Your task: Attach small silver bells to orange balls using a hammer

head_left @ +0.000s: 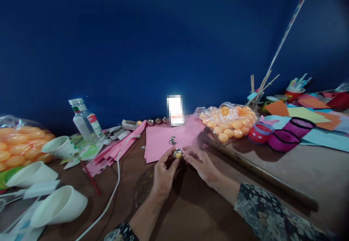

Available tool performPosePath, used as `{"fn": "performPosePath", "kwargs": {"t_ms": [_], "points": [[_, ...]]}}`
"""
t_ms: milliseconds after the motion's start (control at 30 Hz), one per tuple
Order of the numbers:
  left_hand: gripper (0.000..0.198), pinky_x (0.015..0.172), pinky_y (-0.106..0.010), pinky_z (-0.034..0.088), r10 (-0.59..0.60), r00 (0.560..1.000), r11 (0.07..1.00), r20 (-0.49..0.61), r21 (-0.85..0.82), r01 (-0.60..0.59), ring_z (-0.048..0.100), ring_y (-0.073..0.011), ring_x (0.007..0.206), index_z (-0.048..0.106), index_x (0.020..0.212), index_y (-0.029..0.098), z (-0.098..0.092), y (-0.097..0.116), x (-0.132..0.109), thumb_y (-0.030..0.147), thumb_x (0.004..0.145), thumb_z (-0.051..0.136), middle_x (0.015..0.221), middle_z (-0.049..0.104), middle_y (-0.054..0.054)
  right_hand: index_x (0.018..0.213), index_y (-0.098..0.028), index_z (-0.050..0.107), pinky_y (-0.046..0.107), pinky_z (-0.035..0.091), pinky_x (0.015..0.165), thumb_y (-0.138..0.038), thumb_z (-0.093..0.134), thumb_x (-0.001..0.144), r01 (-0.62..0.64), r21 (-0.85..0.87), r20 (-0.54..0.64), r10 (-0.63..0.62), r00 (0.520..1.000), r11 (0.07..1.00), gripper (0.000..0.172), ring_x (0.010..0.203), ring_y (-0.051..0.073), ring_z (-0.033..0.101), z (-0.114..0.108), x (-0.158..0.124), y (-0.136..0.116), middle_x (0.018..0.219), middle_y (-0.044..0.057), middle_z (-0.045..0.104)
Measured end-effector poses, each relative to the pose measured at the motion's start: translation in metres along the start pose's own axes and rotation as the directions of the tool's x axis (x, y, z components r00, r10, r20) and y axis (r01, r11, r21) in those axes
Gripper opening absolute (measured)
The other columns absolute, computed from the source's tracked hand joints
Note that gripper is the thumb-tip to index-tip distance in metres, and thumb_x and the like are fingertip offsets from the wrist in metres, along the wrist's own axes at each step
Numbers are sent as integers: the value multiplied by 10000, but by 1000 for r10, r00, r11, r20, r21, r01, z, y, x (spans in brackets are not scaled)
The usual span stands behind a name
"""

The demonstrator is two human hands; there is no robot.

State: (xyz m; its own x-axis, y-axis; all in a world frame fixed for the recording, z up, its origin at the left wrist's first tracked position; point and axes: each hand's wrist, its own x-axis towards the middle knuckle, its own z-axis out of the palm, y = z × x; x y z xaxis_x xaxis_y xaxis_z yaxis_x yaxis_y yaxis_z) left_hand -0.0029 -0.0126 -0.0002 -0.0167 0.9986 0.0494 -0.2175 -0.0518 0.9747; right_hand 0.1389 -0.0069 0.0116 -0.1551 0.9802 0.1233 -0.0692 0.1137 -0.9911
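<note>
Near the middle of the table, my left hand [163, 172] is closed with thumb and fingers around a small ball [178, 154], part orange-yellow and part covered in shiny silver. My right hand [203, 164] is at the ball's right side, its thumb and fingertips pinched together against the ball's edge; whatever lies between them is too small to make out. Just beyond the ball, a little heap of shiny silver pieces [172, 140] lies on pink paper sheets [156, 144]. Several silver-covered balls [157, 121] sit in a row by the wall.
A hammer [245, 160] lies on the right, beside a bag of orange balls [231, 121] and purple cups [283, 139]. On the left are a glass bottle [84, 121], white paper cups [60, 206], another bag of orange balls [21, 141] and a white cable [118, 172]. A blurred bright rectangle [175, 110] stands at the back.
</note>
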Motion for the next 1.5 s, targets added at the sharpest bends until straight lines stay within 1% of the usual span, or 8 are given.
{"fn": "performPosePath", "kwargs": {"t_ms": [67, 167, 300, 567, 700, 933, 1200, 1500], "points": [[518, 902, -357, 436, 13, 1000, 999, -16, 39, -13, 574, -221, 1009, 536, 1146, 180, 0, 0, 0, 269, 655, 674, 1093, 627, -88, 725, -155, 606, 266, 399, 780, -356, 587, 746, 3, -25, -4, -3, 1000, 1000, 203, 891, 175, 527, -1, 0, 0, 1038, 57, 553], [480, 907, -362, 431, 25, 1000, 996, 1, 81, -25, 574, -220, 1010, 539, 1124, 174, 0, 1, -1, 261, 669, 664, 1089, 626, -94, 753, -158, 621, 288, 401, 802, -346, 587, 747, 3, -42, 4, -2, 1000, 999, 191, 909, 186, 533, -1, -1, 0, 1046, 63, 557], [481, 883, -367, 446, 22, 1000, 997, 11, 76, -23, 590, -221, 977, 532, 1126, 162, 0, 1, -1, 251, 671, 662, 1052, 641, -98, 738, -165, 632, 293, 403, 813, -338, 599, 736, 11, -54, -4, -11, 1000, 998, 176, 922, 189, 537, 0, -1, -3, 1046, 60, 559], [508, 908, -381, 423, 52, 999, 991, 9, 124, -53, 572, -225, 1009, 528, 1149, 171, -2, -1, -1, 238, 665, 664, 1081, 630, -96, 719, -150, 632, 287, 384, 838, -307, 598, 737, -10, -89, -13, 9, 1000, 996, 162, 944, 190, 541, 0, -2, -7, 1043, 67, 566], [508, 908, -381, 423, 50, 999, 994, 10, 101, -50, 572, -225, 1012, 527, 1146, 164, -1, -2, -1, 234, 662, 665, 1091, 625, -102, 694, -146, 626, 292, 389, 828, -307, 602, 732, -7, -94, -16, 6, 1000, 996, 167, 932, 191, 546, 0, -3, -9, 1031, 68, 570], [457, 903, -367, 428, 22, 1000, 997, -11, 68, -21, 585, -217, 988, 568, 1081, 161, 0, 1, -1, 219, 641, 679, 1079, 633, -92, 687, -152, 631, 291, 407, 799, -343, 613, 712, -22, -88, -17, 21, 1000, 996, 194, 915, 193, 549, 0, -2, -12, 1013, 66, 576], [464, 894, -366, 434, 11, 1000, 999, -14, 54, -11, 584, -220, 989, 568, 1080, 165, 0, 1, -1, 227, 635, 685, 1072, 637, -89, 644, -158, 607, 286, 408, 799, -333, 611, 710, -20, -82, -2, 20, 1000, 996, 187, 919, 189, 544, 1, -3, -16, 993, 54, 578], [491, 896, -371, 432, 18, 1000, 997, -13, 72, -17, 579, -223, 998, 554, 1106, 160, 1, 2, -1, 238, 639, 684, 1075, 634, -98, 669, -154, 610, 280, 412, 785, -328, 604, 712, -15, -67, 3, 15, 1000, 998, 179, 905, 183, 543, 2, -3, -16, 988, 59, 576]]}}
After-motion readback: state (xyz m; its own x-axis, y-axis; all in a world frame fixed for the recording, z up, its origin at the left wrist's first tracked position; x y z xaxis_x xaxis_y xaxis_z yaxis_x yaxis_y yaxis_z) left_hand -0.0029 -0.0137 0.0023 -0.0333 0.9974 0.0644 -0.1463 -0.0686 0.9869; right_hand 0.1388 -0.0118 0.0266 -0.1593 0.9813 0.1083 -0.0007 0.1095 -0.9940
